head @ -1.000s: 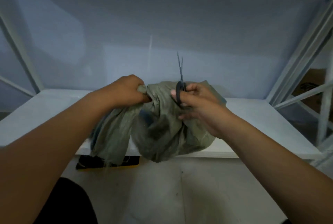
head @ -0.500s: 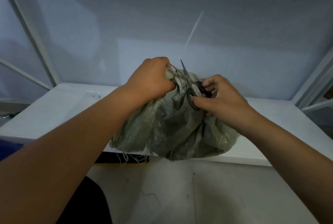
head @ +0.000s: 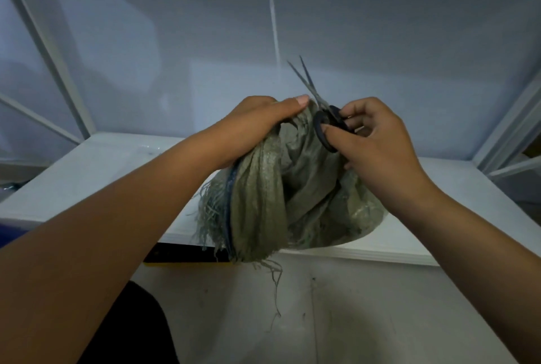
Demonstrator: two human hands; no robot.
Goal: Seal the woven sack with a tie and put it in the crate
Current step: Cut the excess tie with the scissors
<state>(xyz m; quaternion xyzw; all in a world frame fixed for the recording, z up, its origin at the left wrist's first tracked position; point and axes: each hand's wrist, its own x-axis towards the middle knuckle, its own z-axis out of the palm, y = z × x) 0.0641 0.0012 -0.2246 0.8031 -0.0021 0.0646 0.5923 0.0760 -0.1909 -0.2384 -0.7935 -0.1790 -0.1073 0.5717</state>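
The crumpled olive-green woven plastic sack [head: 263, 197] is resting at the front edge of the smooth white shelf board [head: 87, 170], its frayed, stringy hem hanging over the lip. The left hand [head: 257, 123] is gripping the bunched neck, fingers curled tight round the gathered weave, one digit lying flat on top. The right hand [head: 377, 141] is pinching the thin black plastic tie [head: 322, 132], thumb and fingers closing on its rounded loop just beside the neck; whether the loop is circling the neck, I cannot tell. Two slender tails are pointing upward. A flat black-and-yellow strip [head: 181, 255] is lying under the shelf edge.
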